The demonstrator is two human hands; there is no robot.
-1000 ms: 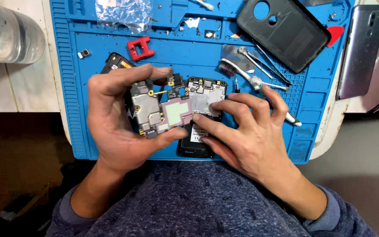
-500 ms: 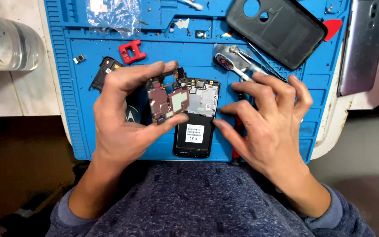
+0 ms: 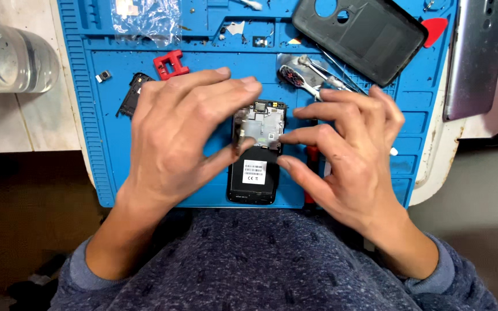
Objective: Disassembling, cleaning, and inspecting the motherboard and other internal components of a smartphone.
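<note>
An opened black phone (image 3: 253, 173) lies on the blue work mat (image 3: 102, 144), its white-labelled battery below and a grey metal board section (image 3: 262, 122) at its top. My left hand (image 3: 183, 135) arches over the phone's left side, thumb against the left edge and fingertips over the top corner. Anything under the palm is hidden. My right hand (image 3: 350, 158) touches the right edge with index fingertip and thumb, the other fingers spread.
On the mat lie a black back cover (image 3: 358, 31), metal tweezers and tools (image 3: 312, 78), a red clip (image 3: 171, 63), a black part (image 3: 132, 92), a plastic bag (image 3: 148, 20) and a red pick (image 3: 436, 29). A grey device (image 3: 475, 57) sits right, a clear container (image 3: 7, 57) left.
The board that my left hand held tilted up beside the phone is no longer seen raised. Both hands have closed in on the phone's upper half, the left now covering its left side.
</note>
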